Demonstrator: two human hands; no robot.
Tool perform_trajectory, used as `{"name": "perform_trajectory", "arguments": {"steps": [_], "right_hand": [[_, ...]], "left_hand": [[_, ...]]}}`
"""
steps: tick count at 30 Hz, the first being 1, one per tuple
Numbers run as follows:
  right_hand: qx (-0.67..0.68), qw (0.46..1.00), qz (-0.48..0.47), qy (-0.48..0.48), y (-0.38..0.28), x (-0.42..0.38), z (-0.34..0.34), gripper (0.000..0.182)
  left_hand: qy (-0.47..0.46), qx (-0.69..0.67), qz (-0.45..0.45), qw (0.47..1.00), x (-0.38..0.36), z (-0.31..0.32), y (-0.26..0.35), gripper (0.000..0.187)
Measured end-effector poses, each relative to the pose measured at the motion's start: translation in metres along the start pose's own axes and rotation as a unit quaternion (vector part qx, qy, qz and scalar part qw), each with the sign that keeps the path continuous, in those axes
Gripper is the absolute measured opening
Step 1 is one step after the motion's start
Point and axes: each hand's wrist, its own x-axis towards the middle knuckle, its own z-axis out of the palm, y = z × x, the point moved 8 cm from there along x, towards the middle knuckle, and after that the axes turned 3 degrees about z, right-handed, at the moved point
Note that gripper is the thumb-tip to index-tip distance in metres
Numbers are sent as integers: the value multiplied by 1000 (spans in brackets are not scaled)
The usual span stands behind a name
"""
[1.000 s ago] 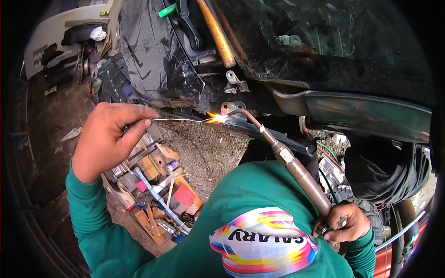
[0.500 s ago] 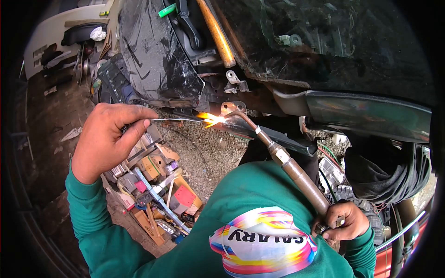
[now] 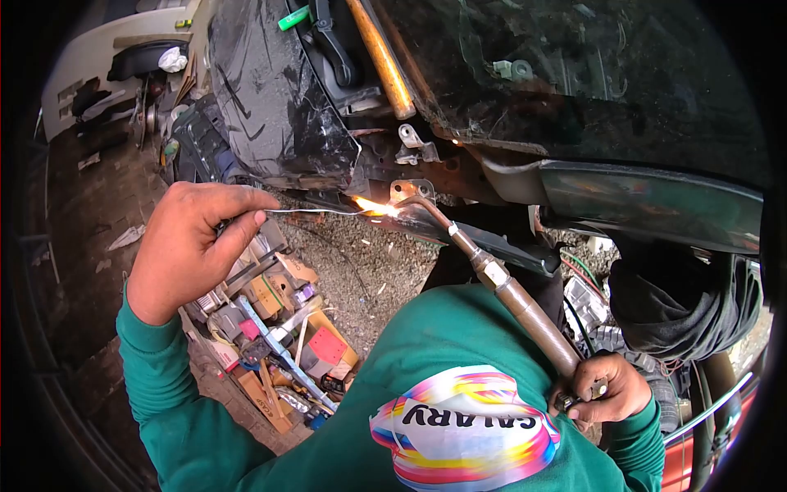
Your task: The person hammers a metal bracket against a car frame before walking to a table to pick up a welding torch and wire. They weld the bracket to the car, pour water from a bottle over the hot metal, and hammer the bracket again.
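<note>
My left hand (image 3: 193, 238) pinches a thin metal filler rod (image 3: 316, 211) between thumb and fingers. The rod's far end runs into a bright orange flame (image 3: 379, 207). Low on the right, my right hand (image 3: 605, 389) grips the valve end of a gas welding torch (image 3: 529, 307), its bent tip (image 3: 422, 201) beside the flame. The glow covers the contact point on the metal below a small bracket with holes (image 3: 402, 189). A second bent bracket (image 3: 416, 145) sits just above it.
A hammer with a wooden handle (image 3: 384, 61) rests on the dark car body (image 3: 574, 74). Below left stands a box of mixed tools and parts (image 3: 279, 353). Black cloth (image 3: 680, 303) hangs at right near red and green hoses (image 3: 580, 271). Gravel (image 3: 352, 271) covers the ground.
The torch has shifted slightly up and left, and the flame has changed shape. Small sparks now fly over the gravel and near the car body. My left hand has hardly moved.
</note>
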Motion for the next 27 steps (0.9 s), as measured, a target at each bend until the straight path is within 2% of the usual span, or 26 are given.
{"name": "perform_trajectory", "arguments": {"steps": [2, 6, 14, 17, 26, 27], "right_hand": [[-5, 999, -52, -11, -6, 2, 1, 32], [2, 1000, -31, -5, -2, 2, -1, 32], [-2, 997, -77, -17, -2, 2, 0, 33], [10, 999, -46, -13, -3, 1, 0, 33], [5, 997, -71, -18, -2, 2, 0, 33], [5, 997, -71, -17, -3, 1, 0, 33]], "left_hand": [[-4, 2, -1, 1000, 0, 0, -1, 15], [0, 0, 3, 1000, 1, -1, -1, 15], [-1, -2, 4, 1000, 3, 1, -1, 15], [3, -1, 1, 1000, 3, -1, -1, 15], [-1, -5, 16, 1000, 6, -2, 0, 15], [-12, -11, -14, 1000, 6, -5, 0, 15]]}}
